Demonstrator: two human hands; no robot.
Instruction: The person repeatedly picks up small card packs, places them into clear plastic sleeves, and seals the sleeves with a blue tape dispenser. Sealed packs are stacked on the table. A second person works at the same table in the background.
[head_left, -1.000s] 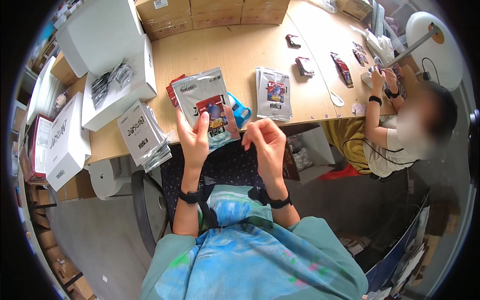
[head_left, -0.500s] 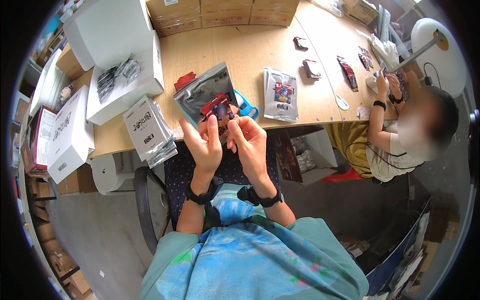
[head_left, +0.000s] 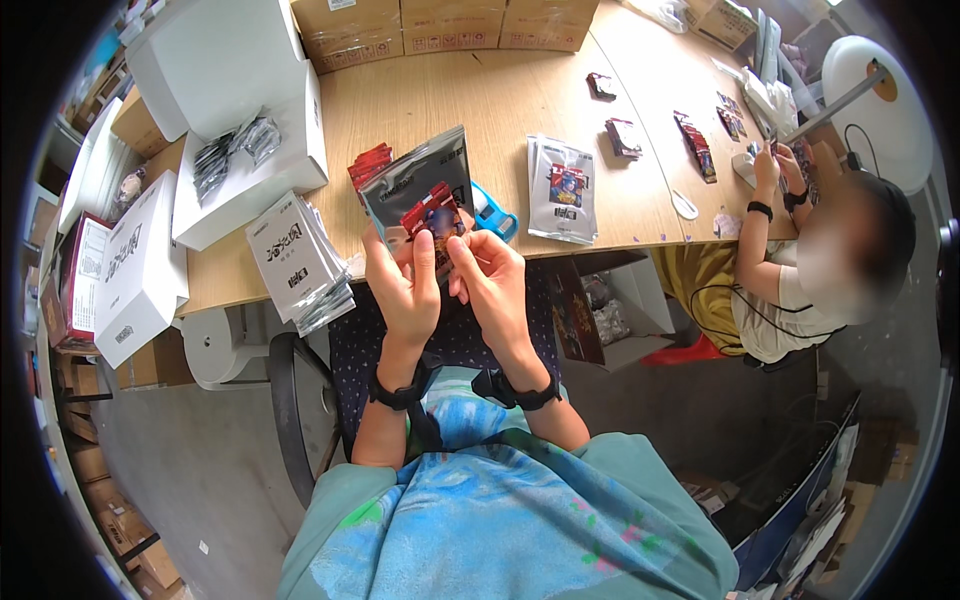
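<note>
Gripping a silver pouch near the centre of the frame, the left hand presses its thumb over a red packet against the pouch's front. The right hand pinches the pouch's lower edge; whether that pinch also takes in the packet cannot be told. With the pouch tilted, the packet could slip away if the left thumb eased, and uneven pulling between both hands might crease the thin-looking pouch.

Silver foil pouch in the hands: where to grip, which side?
Pinch the silver foil pouch by its upper edge, probably from the far side: that flat, tilted end stands free, while the left hand and right hand crowd its lower end.
</note>
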